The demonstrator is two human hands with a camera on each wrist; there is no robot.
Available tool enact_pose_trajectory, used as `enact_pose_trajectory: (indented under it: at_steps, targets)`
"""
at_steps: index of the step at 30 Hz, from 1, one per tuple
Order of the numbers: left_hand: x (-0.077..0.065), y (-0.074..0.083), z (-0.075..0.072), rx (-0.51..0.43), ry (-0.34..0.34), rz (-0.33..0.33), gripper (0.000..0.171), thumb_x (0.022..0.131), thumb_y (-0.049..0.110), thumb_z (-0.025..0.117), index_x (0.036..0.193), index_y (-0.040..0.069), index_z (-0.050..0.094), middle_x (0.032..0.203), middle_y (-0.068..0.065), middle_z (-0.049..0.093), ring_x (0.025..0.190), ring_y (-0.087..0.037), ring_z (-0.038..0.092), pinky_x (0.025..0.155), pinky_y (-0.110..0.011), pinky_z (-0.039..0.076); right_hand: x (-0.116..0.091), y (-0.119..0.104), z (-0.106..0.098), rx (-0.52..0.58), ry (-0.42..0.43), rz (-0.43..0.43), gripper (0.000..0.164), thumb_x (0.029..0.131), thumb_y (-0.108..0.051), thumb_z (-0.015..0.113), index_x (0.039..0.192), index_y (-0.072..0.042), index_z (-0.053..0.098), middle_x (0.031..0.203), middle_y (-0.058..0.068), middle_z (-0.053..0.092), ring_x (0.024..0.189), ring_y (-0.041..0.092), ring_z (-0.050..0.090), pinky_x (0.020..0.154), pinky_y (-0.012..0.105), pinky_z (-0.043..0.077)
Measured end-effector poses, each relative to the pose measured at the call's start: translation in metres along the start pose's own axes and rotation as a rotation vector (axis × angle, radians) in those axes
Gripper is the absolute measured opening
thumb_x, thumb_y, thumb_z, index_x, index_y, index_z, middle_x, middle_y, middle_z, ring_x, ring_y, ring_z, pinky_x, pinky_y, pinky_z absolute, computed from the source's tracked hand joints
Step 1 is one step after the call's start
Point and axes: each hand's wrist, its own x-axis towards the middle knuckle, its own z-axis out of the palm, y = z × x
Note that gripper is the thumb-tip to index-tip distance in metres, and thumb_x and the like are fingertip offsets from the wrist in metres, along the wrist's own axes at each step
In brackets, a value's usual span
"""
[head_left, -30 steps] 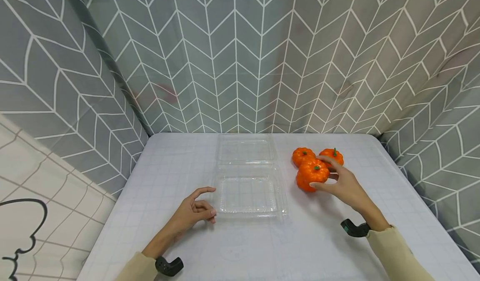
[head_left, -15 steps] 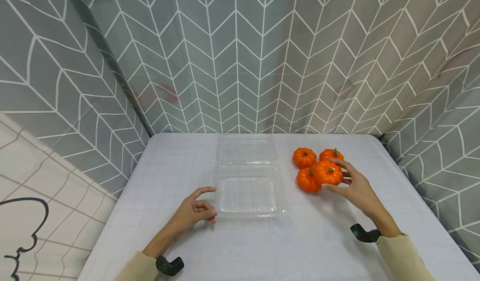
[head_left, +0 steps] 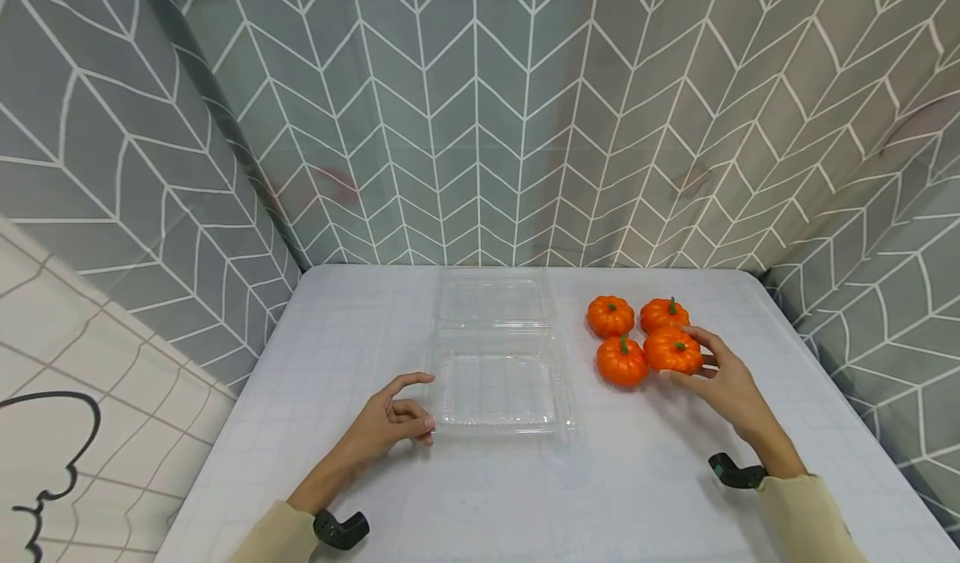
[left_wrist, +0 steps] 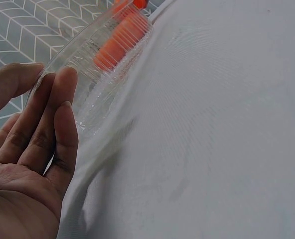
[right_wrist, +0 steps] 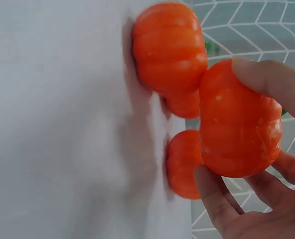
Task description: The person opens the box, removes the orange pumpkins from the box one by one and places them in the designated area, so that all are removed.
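Note:
My right hand (head_left: 723, 384) grips a small orange pumpkin (head_left: 672, 350) between thumb and fingers. In the right wrist view this held pumpkin (right_wrist: 239, 124) is raised off the white surface. Three more pumpkins rest on the table beside it: one at front left (head_left: 622, 363), one at back left (head_left: 610, 316) and one at back right (head_left: 664, 314). A clear plastic clamshell container (head_left: 498, 425) lies unfolded in the middle, its lid (head_left: 492, 300) toward the wall. At the container's left edge, my left hand (head_left: 386, 417) pinches the rim with its thumb and fingers.
A white cloth covers the table (head_left: 495, 505). Behind it rises a grey wall covering (head_left: 480, 129) with white chevron lines, which continues along both sides. A dark camera sits on each wrist.
My right hand has moved the gripped pumpkin to the right, away from above the front-left pumpkin, which now shows fully. The left hand stays at the container.

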Motion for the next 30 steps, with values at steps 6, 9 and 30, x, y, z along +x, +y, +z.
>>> enact_pose_trajectory:
  at_steps: [6, 9, 30]
  targets:
    - [0.001, 0.0, 0.0, 0.003, 0.005, -0.004, 0.075, 0.094, 0.013, 0.077, 0.156, 0.011, 0.035, 0.098, -0.018, 0.073, 0.084, -0.03, 0.075, 0.085, -0.043, 0.06, 0.003, 0.009, -0.001, 0.007, -0.006, 0.021, 0.096, 0.093, -0.041, 0.078, 0.163, -0.009, 0.021, 0.162, 0.029, 0.024, 0.131, 0.052, 0.04, 0.096, 0.064, 0.047]
    - [0.001, -0.001, -0.001, 0.004, 0.002, 0.003, 0.074, 0.095, 0.012, 0.076, 0.156, 0.01, 0.035, 0.098, -0.019, 0.073, 0.083, -0.03, 0.075, 0.085, -0.042, 0.06, 0.005, 0.014, 0.0, 0.01, -0.012, 0.036, 0.097, 0.093, -0.04, 0.078, 0.163, -0.007, 0.02, 0.163, 0.03, 0.022, 0.132, 0.053, 0.038, 0.099, 0.067, 0.044]
    - [0.0, -0.002, -0.013, 0.116, -0.065, 0.038, 0.073, 0.095, 0.014, 0.076, 0.157, 0.012, 0.037, 0.103, -0.018, 0.071, 0.09, -0.036, 0.073, 0.083, -0.044, 0.06, 0.01, 0.029, 0.006, -0.028, -0.08, 0.087, 0.105, 0.094, -0.046, 0.075, 0.163, -0.002, 0.01, 0.163, 0.033, 0.016, 0.135, 0.057, 0.031, 0.104, 0.072, 0.038]
